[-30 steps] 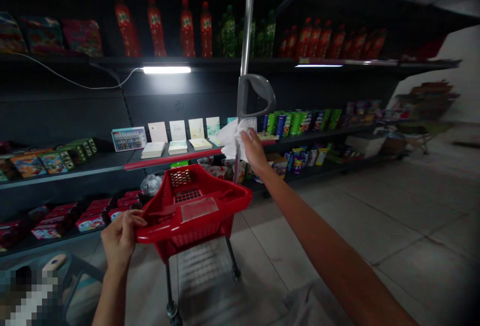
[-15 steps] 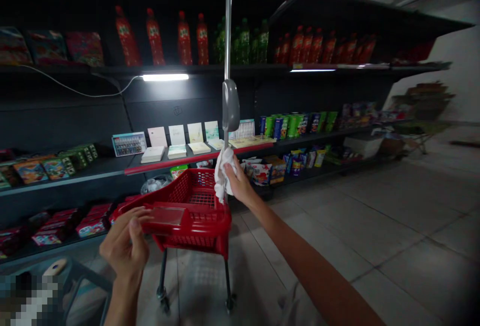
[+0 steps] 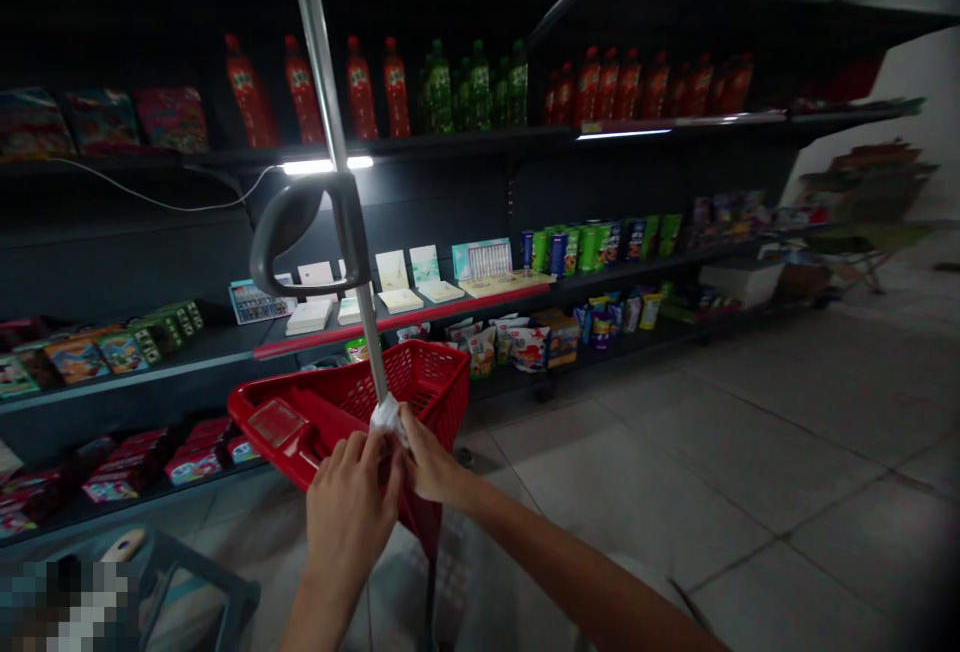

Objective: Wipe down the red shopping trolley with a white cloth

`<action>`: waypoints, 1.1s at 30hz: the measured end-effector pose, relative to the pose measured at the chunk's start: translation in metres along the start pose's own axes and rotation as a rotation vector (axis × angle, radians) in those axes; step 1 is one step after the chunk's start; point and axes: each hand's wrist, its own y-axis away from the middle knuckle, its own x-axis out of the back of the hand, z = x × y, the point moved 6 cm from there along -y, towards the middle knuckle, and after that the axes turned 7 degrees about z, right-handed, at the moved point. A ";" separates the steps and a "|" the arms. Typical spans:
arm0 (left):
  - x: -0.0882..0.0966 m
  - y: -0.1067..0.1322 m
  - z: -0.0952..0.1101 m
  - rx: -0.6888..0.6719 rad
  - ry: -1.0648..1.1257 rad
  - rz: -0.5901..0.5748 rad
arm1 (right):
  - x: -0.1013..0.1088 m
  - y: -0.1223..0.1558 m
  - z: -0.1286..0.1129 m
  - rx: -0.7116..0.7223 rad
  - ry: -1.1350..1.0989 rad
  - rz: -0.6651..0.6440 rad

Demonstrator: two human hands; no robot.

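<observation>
A metal pole with a grey loop handle leans to the left in front of me. My right hand is closed around a white cloth, which wraps the lower part of the pole. Close against it, my left hand has its fingers curled at the cloth's near side; its fingertips are partly hidden. The pole's lower end is out of sight behind my hands. Just beyond them stands a red shopping cart, its basket behind the pole.
Dark shelving runs across the back, with red bottles, green bottles, books, cans and snack bags. A grey-blue stool stands at the lower left. Tiled floor extends to the right.
The pole has tilted left and turned, so its handle now shows as a loop. My left hand has moved right to the cloth. My right hand has come lower; the cart appears turned.
</observation>
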 end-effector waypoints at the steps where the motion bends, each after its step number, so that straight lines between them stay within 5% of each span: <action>1: -0.003 0.001 -0.002 0.010 -0.064 -0.020 | -0.004 -0.002 -0.003 0.028 0.009 -0.025; 7: -0.015 0.003 -0.036 0.028 -0.238 -0.084 | -0.012 -0.015 0.000 0.018 0.108 -0.115; 16: -0.020 0.008 -0.072 0.120 -0.241 0.021 | 0.029 0.003 0.105 -0.180 0.400 -0.090; 27: -0.046 -0.002 -0.123 0.142 -0.168 0.093 | 0.018 0.018 0.132 -0.161 0.481 0.075; 33: -0.058 -0.016 -0.147 0.129 -0.142 0.048 | 0.049 0.018 0.175 -0.181 0.540 0.119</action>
